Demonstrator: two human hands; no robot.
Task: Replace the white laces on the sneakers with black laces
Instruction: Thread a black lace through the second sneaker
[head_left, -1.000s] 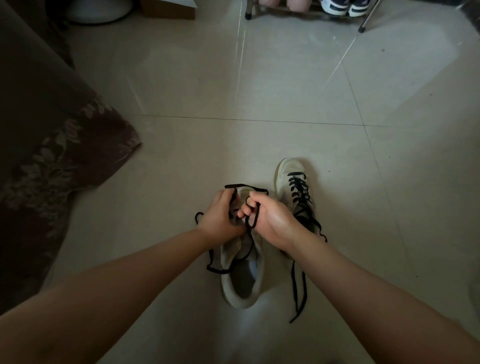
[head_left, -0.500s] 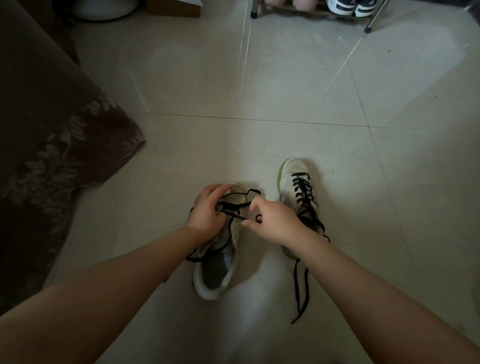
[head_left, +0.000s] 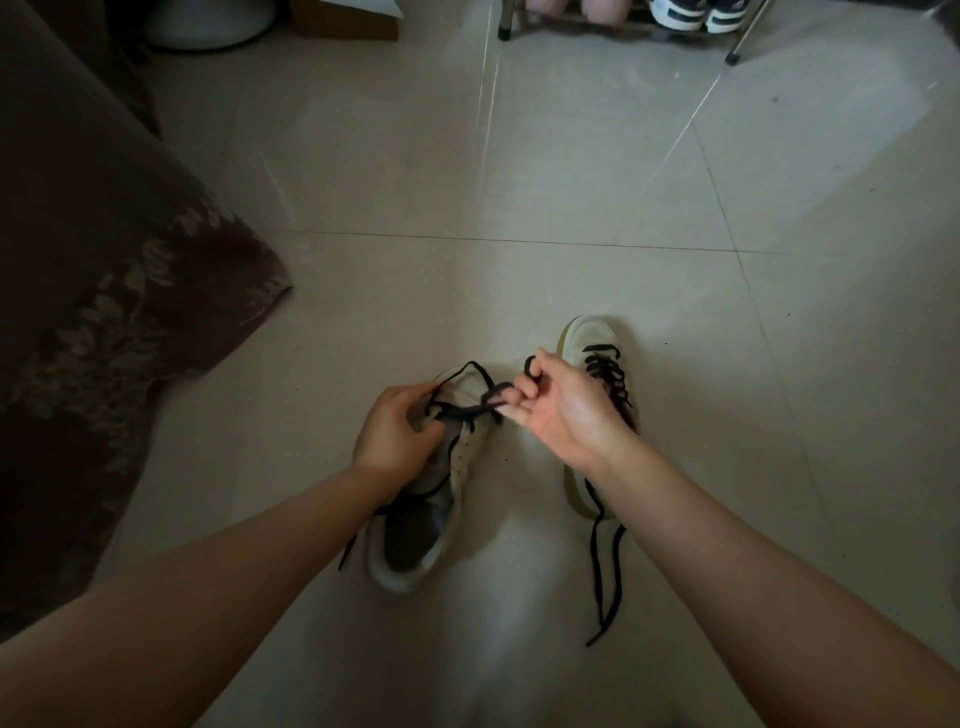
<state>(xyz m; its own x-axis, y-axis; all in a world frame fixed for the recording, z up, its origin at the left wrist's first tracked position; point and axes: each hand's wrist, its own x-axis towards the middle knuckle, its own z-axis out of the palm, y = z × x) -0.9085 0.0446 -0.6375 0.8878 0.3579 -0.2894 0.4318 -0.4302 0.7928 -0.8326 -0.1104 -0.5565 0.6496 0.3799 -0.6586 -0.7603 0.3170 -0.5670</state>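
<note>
Floor: pale glossy tiles (head_left: 571, 171), grout lines crossing beyond the shoes; dim light, brighter patch to the far right.
Room edge: dark floral fabric (head_left: 104, 322) drapes onto the floor left of the near sneaker; a rack leg (head_left: 504, 21) and a striped pair of shoes (head_left: 691, 13) sit at the far edge, well apart from the work.
Open room: bare tile lies between the near sneaker and the rack, also to the right of the far sneaker.
Near sneaker (head_left: 447, 488): cream, tilted on its side, heel toward the camera, opening showing; only partly laced.
Far sneaker (head_left: 597, 353): just right of the near sneaker, upright on its sole, black lacing across the top, loose lace ends (head_left: 602, 571) trailing on the tile toward the camera.
Left hand (head_left: 400, 431): curled round the near sneaker's toe end, lifting it, fingers over the lace there.
Right hand (head_left: 566, 410): just right of the near sneaker's toe, palm up, fingertips pinching a loop of the black lace (head_left: 467, 408).
Lace run: taut between both hands across the near sneaker's front; one tail hangs left of its heel.
</note>
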